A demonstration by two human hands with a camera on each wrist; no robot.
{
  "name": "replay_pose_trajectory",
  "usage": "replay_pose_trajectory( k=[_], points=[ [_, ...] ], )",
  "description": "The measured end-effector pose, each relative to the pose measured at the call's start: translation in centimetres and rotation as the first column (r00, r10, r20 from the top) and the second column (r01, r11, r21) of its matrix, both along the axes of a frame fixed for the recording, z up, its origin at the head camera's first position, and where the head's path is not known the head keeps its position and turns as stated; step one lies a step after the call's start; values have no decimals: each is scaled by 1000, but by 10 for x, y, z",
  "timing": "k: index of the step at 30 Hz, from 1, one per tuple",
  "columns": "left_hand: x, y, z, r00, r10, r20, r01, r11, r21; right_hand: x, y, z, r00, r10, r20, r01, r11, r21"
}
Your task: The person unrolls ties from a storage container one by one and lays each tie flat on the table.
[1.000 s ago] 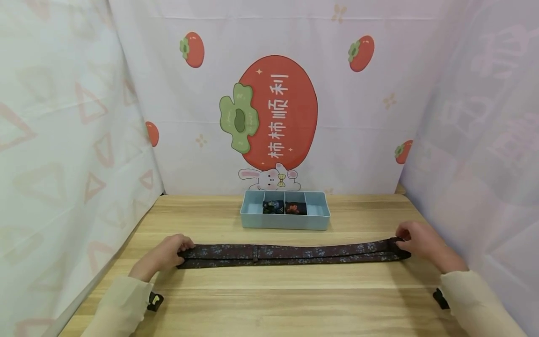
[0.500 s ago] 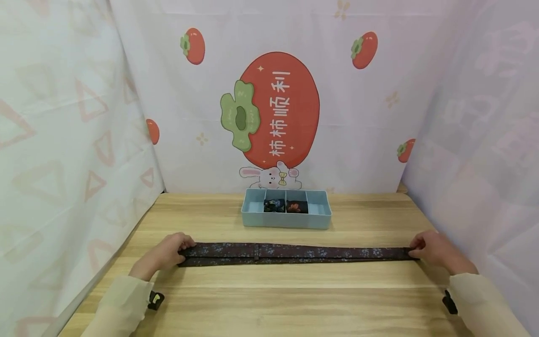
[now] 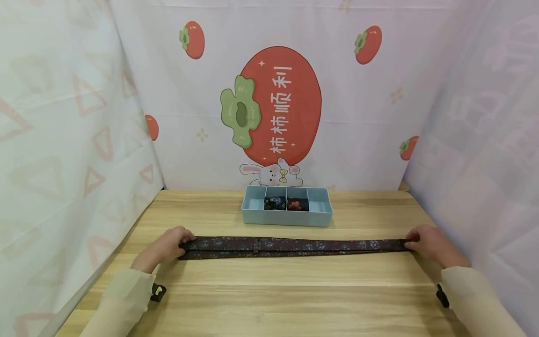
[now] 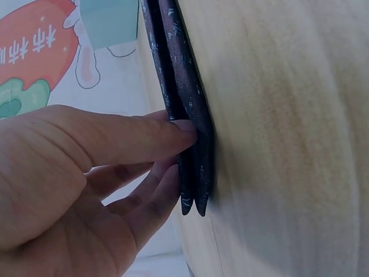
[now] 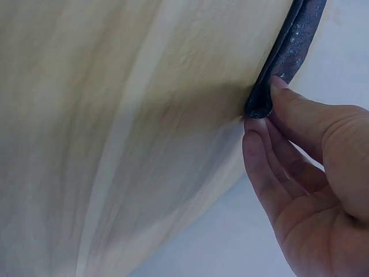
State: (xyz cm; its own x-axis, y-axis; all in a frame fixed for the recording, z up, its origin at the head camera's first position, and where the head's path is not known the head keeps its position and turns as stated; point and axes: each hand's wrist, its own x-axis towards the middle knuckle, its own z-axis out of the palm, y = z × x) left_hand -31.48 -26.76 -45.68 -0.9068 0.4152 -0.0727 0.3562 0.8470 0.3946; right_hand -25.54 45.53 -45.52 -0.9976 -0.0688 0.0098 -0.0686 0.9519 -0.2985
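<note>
A dark necktie [image 3: 294,246] with a blue floral pattern lies folded lengthwise across the wooden table, stretched between both hands. My left hand [image 3: 168,244] pinches its left end; in the left wrist view the thumb presses on the two layered strips of the tie [image 4: 193,109], fingers behind. My right hand [image 3: 429,243] pinches the other end. Seen from the right wrist, thumb and fingers hold the tie's rolled-looking tip [image 5: 258,107] at the table surface. A narrow loop crosses the tie left of its middle in the head view.
Behind the tie stands a light blue divided box [image 3: 286,218]. Its two middle compartments hold a dark blue-patterned roll [image 3: 275,203] and a dark roll with an orange flower [image 3: 297,204]. Printed cloth [image 3: 362,103] walls in the wooden table [image 3: 269,299] at the back and sides.
My right hand moved outward, then slightly back, and the tie's right end went from a broad folded bend to a narrow, straighter strip. The left hand keeps its grip; the head view tilted slightly.
</note>
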Motion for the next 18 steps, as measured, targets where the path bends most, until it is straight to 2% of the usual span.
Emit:
replay_pose_trajectory(
  k=[8,18],
  points=[
    [-15,0,3,1000,13,18,-13,1000,-7,-11,-7,-1,999,-32,21,32,999,-24],
    [-34,-1,1,999,35,5,-35,999,-21,-20,-13,-3,998,-23,-58,21,999,-39]
  ],
)
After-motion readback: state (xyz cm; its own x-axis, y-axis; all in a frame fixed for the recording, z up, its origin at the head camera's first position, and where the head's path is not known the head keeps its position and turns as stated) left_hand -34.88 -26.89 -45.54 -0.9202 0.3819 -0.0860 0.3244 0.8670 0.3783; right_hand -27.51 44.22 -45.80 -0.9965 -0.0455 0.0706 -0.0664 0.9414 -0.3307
